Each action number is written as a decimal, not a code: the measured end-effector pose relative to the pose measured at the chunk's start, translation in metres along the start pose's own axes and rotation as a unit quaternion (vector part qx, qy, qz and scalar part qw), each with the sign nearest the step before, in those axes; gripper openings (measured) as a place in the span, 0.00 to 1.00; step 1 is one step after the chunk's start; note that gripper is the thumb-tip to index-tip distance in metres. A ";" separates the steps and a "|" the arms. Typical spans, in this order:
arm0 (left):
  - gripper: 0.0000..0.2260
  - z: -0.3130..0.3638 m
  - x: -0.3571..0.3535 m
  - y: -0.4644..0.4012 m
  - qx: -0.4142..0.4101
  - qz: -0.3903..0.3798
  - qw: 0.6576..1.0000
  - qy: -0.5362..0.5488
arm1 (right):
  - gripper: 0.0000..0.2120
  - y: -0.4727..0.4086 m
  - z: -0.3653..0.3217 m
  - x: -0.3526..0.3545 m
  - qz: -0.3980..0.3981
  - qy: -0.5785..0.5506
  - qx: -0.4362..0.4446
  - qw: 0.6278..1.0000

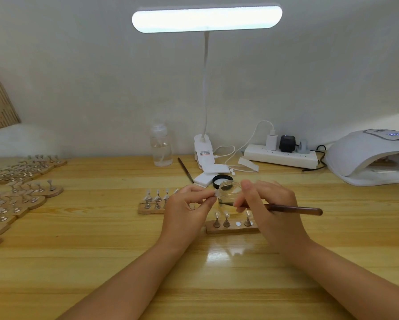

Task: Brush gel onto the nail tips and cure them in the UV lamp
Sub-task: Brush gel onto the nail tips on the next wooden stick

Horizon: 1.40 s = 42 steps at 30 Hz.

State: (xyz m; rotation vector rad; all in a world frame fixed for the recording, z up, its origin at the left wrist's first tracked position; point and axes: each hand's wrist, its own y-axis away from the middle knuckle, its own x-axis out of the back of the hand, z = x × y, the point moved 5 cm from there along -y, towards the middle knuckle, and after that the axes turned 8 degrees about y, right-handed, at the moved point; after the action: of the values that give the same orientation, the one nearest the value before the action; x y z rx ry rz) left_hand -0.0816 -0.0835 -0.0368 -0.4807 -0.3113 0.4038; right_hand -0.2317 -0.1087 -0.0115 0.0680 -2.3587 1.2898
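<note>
My left hand (187,204) pinches a small clear nail tip (216,193) on its stand, held up in front of the open glass gel jar (230,189). My right hand (268,204) grips a brown brush (293,209) whose dark bristles point left toward the nail tip. Below the hands a wooden holder strip (232,228) carries three nail tips on metal stands and one bare magnet spot. A second holder strip (151,207) with several tips lies behind my left hand. The white UV lamp (369,155) sits at the far right with its display lit.
Several wooden holders with nail tips (20,192) fill the table's left side. At the back stand a clear pump bottle (160,146), a clip desk lamp (205,148), a power strip (280,155), white pads (211,173), the jar's black lid (219,180) and a spare brush (185,169).
</note>
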 end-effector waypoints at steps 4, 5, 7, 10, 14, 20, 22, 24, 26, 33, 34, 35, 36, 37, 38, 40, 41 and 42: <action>0.11 0.002 0.000 -0.001 -0.010 0.000 1.000 0.002 | 0.06 -0.002 -0.001 0.004 -0.001 -0.066 -0.046 0.997; 0.11 0.002 0.001 0.000 -0.012 0.000 1.000 0.004 | 0.02 -0.003 0.001 0.003 -0.007 -0.086 -0.065 0.994; 0.12 0.003 0.001 0.000 -0.015 0.000 1.000 0.010 | 0.02 -0.002 0.004 0.004 -0.009 -0.117 -0.094 0.989; 0.11 0.003 0.001 0.001 -0.018 -0.001 1.000 0.016 | 0.05 -0.001 0.004 0.004 -0.014 -0.155 -0.115 0.981; 0.11 0.003 0.000 0.000 -0.026 0.000 0.999 0.022 | 0.11 -0.002 0.005 0.005 0.001 -0.158 -0.121 0.980; 0.11 0.003 -0.002 0.000 -0.027 -0.012 0.999 0.020 | 0.10 -0.003 0.003 0.002 0.008 -0.146 -0.098 0.984; 0.11 0.003 -0.002 0.000 -0.028 -0.013 0.999 0.021 | 0.09 -0.003 0.002 0.001 0.000 -0.152 -0.091 0.984; 0.10 0.003 -0.002 0.000 -0.026 -0.013 0.999 0.022 | 0.08 -0.004 0.003 0.000 -0.008 -0.153 -0.080 0.985; 0.09 0.002 -0.002 0.000 -0.021 -0.014 0.999 0.024 | 0.08 -0.003 0.003 0.000 -0.009 -0.138 -0.067 0.988; 0.08 0.001 -0.002 0.000 -0.013 -0.012 1.000 0.025 | 0.09 -0.003 0.003 0.003 0.012 -0.128 -0.061 0.990; 0.08 0.001 -0.002 0.001 -0.014 -0.013 0.999 0.026 | 0.08 -0.003 0.002 0.002 0.010 -0.126 -0.053 0.991; 0.08 0.001 -0.002 0.001 -0.016 -0.014 0.999 0.025 | 0.07 -0.003 0.001 0.001 0.003 -0.123 -0.045 0.991; 0.09 0.001 -0.002 0.001 -0.017 -0.015 0.999 0.024 | 0.07 -0.003 0.000 -0.001 -0.006 -0.121 -0.042 0.992; 0.09 0.001 -0.003 0.001 -0.017 -0.015 0.999 0.022 | 0.07 -0.002 0.000 -0.002 -0.013 -0.121 -0.043 0.992; 0.09 0.002 -0.003 0.001 -0.016 -0.016 1.000 0.020 | 0.08 -0.001 0.000 -0.002 -0.014 -0.123 -0.046 0.991; 0.09 0.002 -0.003 0.001 -0.011 -0.016 1.000 0.018 | 0.12 -0.001 0.001 -0.001 -0.001 -0.125 -0.051 0.991; 0.10 0.002 -0.002 0.001 -0.009 -0.016 1.000 0.019 | 0.13 -0.001 0.002 0.000 0.007 -0.124 -0.051 0.991; 0.11 0.003 -0.002 0.001 -0.008 -0.016 1.000 0.019 | 0.12 -0.002 0.001 0.001 0.013 -0.122 -0.049 0.991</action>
State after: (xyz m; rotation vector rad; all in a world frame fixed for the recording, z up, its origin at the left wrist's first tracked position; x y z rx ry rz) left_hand -0.0849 -0.0827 -0.0355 -0.4989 -0.2849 0.3610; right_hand -0.2323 -0.1107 -0.0101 0.1755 -2.6338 1.2362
